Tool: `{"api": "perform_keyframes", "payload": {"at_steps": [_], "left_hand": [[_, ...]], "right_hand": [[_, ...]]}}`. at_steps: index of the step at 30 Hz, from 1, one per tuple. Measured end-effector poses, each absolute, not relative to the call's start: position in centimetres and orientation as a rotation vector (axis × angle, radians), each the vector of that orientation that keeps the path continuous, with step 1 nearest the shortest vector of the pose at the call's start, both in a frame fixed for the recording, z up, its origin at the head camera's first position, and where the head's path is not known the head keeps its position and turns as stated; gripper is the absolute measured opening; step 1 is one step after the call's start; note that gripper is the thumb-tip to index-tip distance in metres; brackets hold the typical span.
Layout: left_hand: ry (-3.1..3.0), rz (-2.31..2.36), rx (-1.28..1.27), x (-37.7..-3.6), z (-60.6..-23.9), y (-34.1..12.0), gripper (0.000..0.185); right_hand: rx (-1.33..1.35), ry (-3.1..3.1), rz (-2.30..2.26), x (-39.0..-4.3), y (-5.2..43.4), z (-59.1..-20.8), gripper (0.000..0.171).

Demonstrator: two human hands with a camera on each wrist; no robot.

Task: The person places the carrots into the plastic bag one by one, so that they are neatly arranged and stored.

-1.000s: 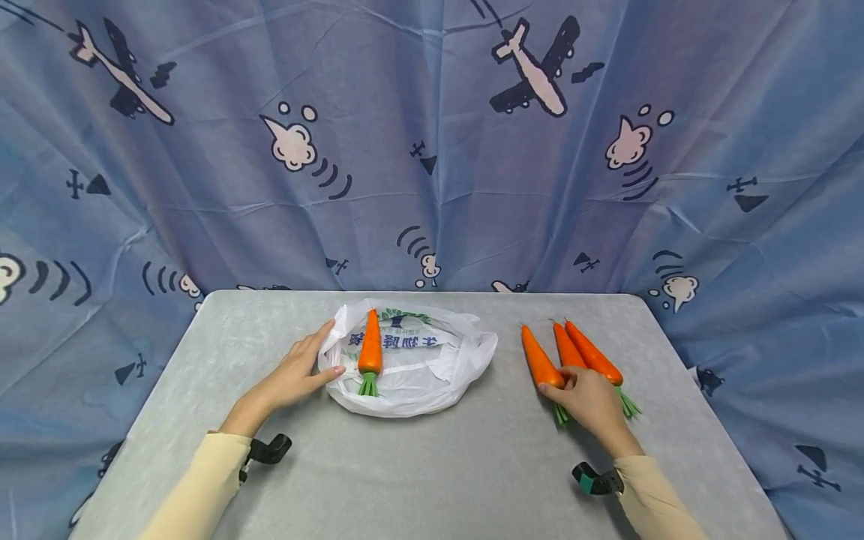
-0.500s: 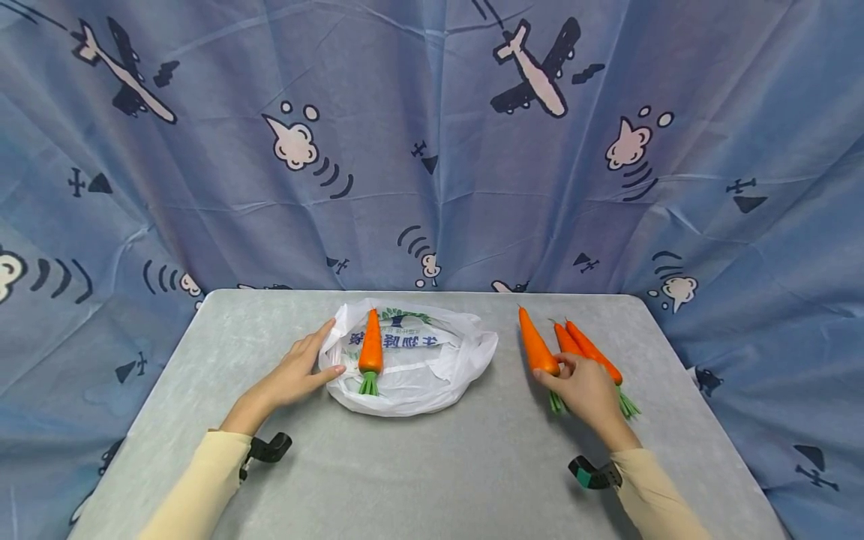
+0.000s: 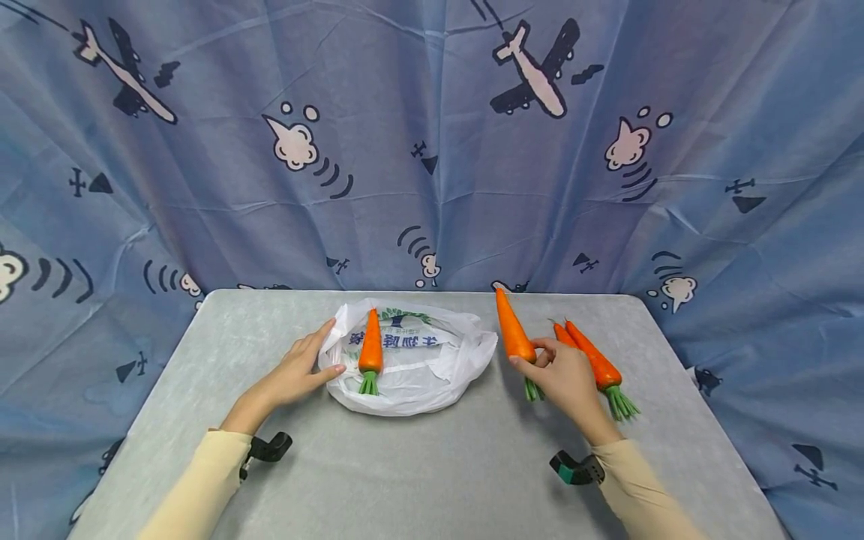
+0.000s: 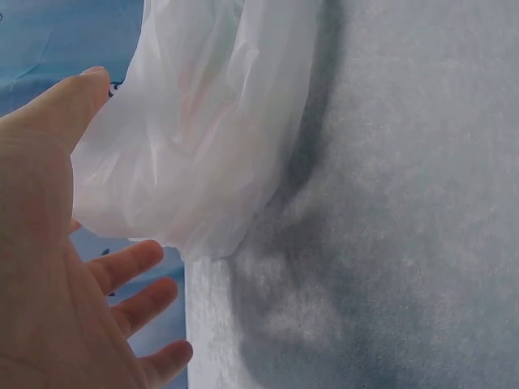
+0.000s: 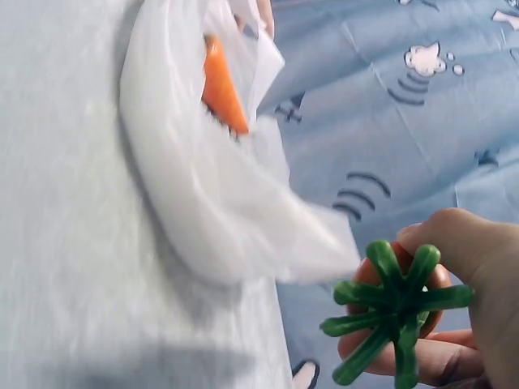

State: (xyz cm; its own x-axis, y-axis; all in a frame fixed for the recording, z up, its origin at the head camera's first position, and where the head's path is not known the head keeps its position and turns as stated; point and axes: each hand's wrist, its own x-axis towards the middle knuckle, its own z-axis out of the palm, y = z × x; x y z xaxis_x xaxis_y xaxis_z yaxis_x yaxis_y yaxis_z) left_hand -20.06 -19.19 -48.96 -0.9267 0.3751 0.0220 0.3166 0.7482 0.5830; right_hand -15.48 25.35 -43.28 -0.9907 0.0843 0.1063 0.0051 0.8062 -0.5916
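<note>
A white plastic bag [image 3: 405, 401] with printed lettering lies spread with its mouth up at the table's middle. One carrot [image 3: 370, 345] with short green stalks rests in it. My left hand [image 3: 293, 375] lies along the bag's left side, fingers spread and fairly straight at its rim. In the left wrist view the bag's outer wall [image 4: 211, 146] shows by the thumb. My right hand [image 3: 560, 375] pinches another carrot [image 3: 513, 330] near its green end, just right of the bag. That carrot's green stalks [image 5: 397, 308] point toward the right wrist camera.
Two more carrots lie on the right of the table: one carrot [image 3: 597, 356] in plain sight, the other carrot [image 3: 563, 335] partly behind my right hand. A blue curtain [image 3: 432, 150] with airplane prints hangs behind the grey table [image 3: 432, 480].
My right hand has lifted the leftmost of the right-hand carrots and carried it left and away from me, toward the bag. The left hand has stayed at the bag's rim.
</note>
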Motion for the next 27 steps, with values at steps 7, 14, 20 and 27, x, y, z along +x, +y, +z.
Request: {"api": "perform_keyframes", "payload": {"at_steps": [7,14,20,27], "left_hand": [[2.848,0.921,0.562,-20.0,-49.0,-19.2,0.089],[2.848,0.928,0.555,-19.9,-49.1,-19.3,0.089],[2.819,0.929,0.543,-19.8,-49.3,-19.3,0.093],[2.79,0.928,0.557,-19.8,-49.5,-19.4,0.108]], "right_hand": [[0.037,-2.831,0.975,-15.6,22.8,-43.0,0.052],[0.082,-2.86,0.991,-15.8,20.5,-42.7,0.054],[0.121,-2.906,1.037,-16.2,18.8,-43.1,0.052],[0.177,-2.936,1.026,-16.8,17.2,-44.3,0.046]]}}
